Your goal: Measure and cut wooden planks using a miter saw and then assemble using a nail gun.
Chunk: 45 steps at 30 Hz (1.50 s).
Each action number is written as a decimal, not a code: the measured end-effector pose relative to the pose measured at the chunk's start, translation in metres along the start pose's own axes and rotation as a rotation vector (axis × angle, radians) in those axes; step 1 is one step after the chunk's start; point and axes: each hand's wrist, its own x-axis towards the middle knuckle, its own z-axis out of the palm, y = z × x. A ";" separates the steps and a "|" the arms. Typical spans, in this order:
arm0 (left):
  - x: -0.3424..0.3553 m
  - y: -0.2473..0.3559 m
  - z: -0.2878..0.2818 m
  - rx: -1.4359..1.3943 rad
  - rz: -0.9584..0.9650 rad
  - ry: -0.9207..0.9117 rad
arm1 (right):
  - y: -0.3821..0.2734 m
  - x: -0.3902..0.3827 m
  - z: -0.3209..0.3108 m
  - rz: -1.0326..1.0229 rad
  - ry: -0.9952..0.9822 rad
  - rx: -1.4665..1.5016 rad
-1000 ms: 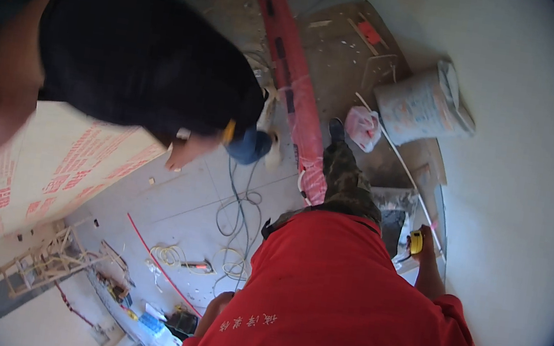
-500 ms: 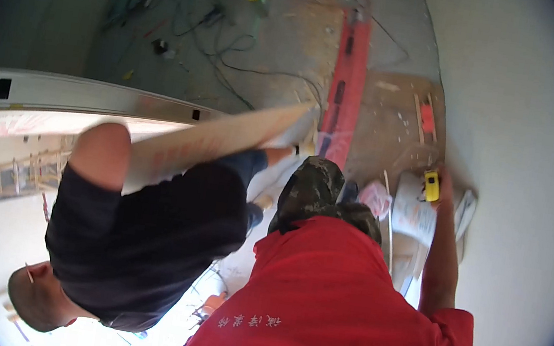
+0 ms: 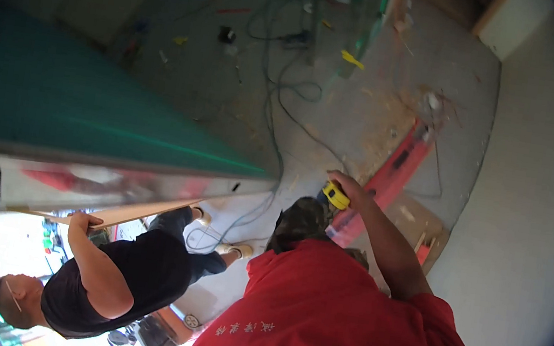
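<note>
My right hand (image 3: 351,188) is closed around a yellow tape measure (image 3: 336,195), held in front of my body above the camouflage trousers (image 3: 302,222). The arm comes out of a red short sleeve (image 3: 437,316). No tape blade can be made out. Just past the tape measure, a long red strip with dark patches (image 3: 399,162) lies on the floor. My left hand does not show in this view.
At left, a person in a black shirt (image 3: 145,254) grips a wooden board (image 3: 144,213). A large panel edge (image 3: 102,184) juts in from the left. Cables (image 3: 274,95) and scraps litter the grey floor. A pale wall (image 3: 520,207) rises at right.
My right hand has brought the tape measure from beside the right wall leftward to in front of my body. My view has turned, and the black-shirted person appears farther off.
</note>
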 end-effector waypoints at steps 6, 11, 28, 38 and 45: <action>0.082 0.024 0.072 -0.151 -0.175 -0.034 | -0.128 0.103 -0.014 0.097 -0.050 0.101; 0.162 0.070 0.155 -0.257 -0.286 -0.097 | -0.227 0.212 -0.023 0.231 -0.122 0.227; 0.504 0.263 0.230 -0.302 -0.490 -0.525 | -0.666 0.564 0.136 0.242 -0.204 -0.107; 0.826 0.414 0.201 -0.117 -0.448 -0.890 | -0.812 0.623 0.032 0.134 0.325 0.235; 1.008 0.578 0.170 0.127 -0.389 -0.812 | -0.835 0.643 -0.048 -0.221 0.507 0.931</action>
